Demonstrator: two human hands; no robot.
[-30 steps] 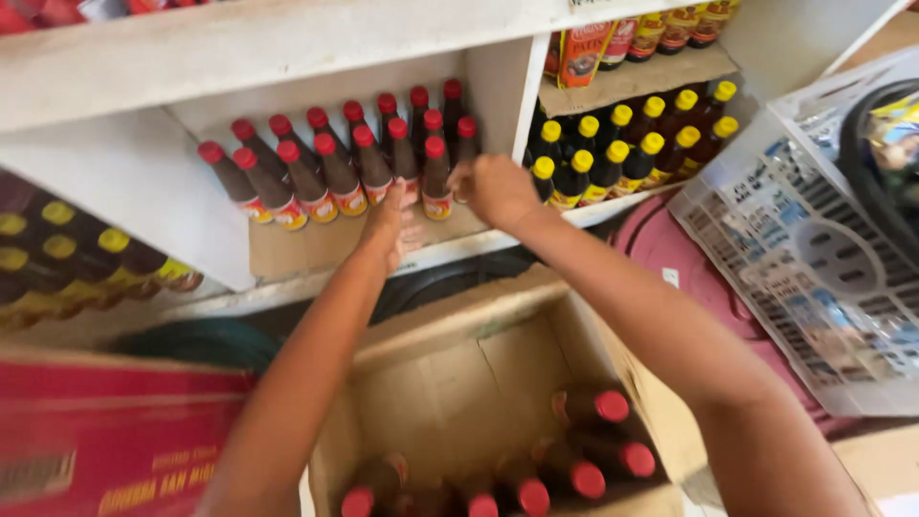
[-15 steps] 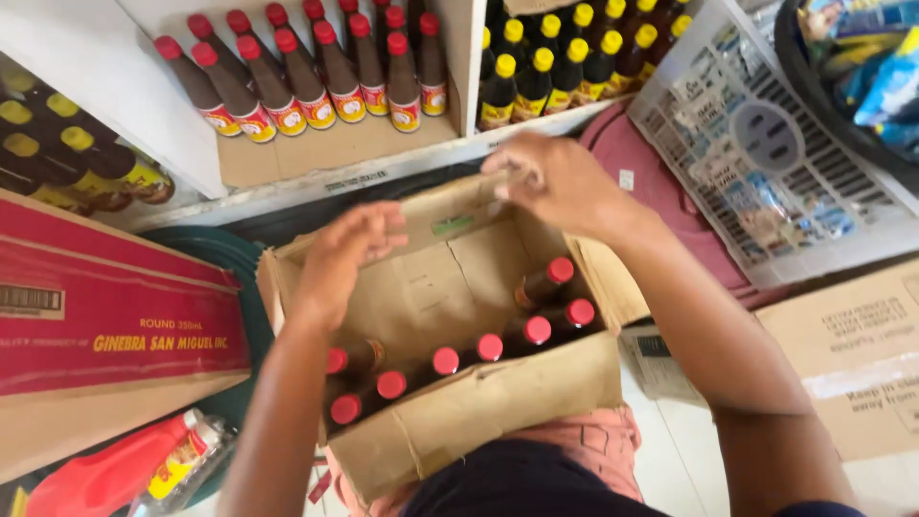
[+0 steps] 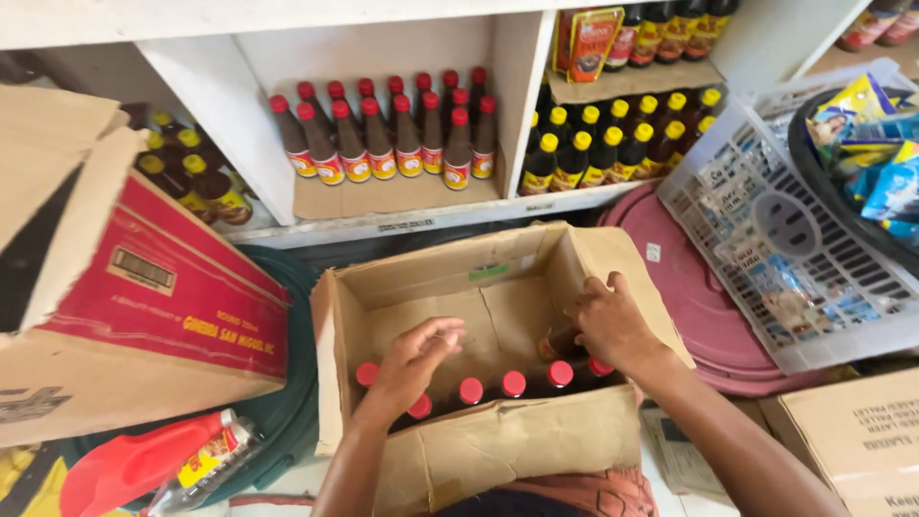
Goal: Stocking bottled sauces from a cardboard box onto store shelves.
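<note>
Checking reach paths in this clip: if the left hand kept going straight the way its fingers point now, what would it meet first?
The left hand hovers in the cardboard box, fingers curled, pointing right and slightly down. Going on, it would probably meet the red-capped bottles along the box's near wall first, though depth is hard to judge from above.

Both forearms reach forward and down, the left hand (image 3: 414,359) loosely curled with fingers half open, the right hand (image 3: 613,325) closed in a grip.
</note>
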